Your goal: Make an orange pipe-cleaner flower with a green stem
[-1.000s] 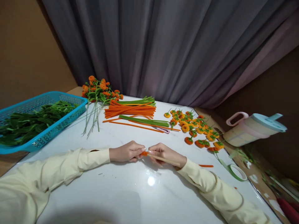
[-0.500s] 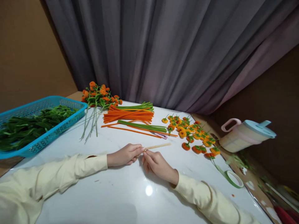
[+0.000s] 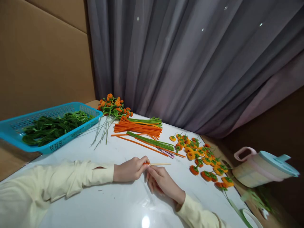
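My left hand [image 3: 130, 169] rests on the white table [image 3: 111, 202] with its fingers pinched on the near end of a thin wooden stick [image 3: 159, 164]; a bit of orange pipe cleaner shows at the pinch. My right hand [image 3: 160, 181] lies just below the stick, fingers curled, its fingertips touching the same end. The stick points right, level above the tabletop. Both arms wear cream sleeves.
A blue basket [image 3: 51, 147] of green leaves stands at the left. Finished orange flowers on stems [image 3: 111, 107], orange pipe cleaners [image 3: 135, 127] and green ones [image 3: 152, 143] lie behind the hands. Several small orange blossoms [image 3: 201, 158] lie right, near a pink jug [image 3: 263, 166].
The view has tilted upward. The stick, which a second ago lay under my right hand pointing back, now juts out to the right past both hands.
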Available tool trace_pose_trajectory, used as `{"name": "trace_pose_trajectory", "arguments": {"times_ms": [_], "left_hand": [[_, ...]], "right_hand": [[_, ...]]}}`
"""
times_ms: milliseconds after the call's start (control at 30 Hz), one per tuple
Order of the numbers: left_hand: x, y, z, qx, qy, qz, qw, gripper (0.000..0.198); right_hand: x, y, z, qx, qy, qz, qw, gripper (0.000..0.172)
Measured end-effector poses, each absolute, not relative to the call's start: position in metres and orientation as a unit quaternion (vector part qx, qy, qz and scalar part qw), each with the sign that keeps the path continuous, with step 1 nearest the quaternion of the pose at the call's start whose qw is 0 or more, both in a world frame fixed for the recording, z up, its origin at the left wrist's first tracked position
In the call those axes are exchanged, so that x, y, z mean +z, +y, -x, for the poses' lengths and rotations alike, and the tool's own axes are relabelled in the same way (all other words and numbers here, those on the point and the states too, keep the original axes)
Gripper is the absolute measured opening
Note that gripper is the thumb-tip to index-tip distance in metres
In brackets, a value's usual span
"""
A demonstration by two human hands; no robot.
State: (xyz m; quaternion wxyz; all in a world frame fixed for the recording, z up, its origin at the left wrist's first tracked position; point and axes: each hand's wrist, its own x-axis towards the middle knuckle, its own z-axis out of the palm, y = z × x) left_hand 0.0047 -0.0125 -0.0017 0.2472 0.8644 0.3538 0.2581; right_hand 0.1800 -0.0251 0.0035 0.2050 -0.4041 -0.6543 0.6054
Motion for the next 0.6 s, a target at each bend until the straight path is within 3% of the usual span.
{"name": "trace_pose_trajectory", "arguments": {"times_ms": [267, 600], "left_hand": [[0.019, 0.003, 0.005, 0.179, 0.307, -0.9, 0.252, 0.017], [0.046, 0.002, 0.007, 0.093, 0.207, -0.88, 0.417, 0.026]], "right_hand": [[0.01, -0.032, -0.175, 0.669, -0.585, 0.403, 0.219, 0.045], [0.056, -0.035, -0.19, 0.713, -0.606, 0.347, 0.066, 0.026]]}}
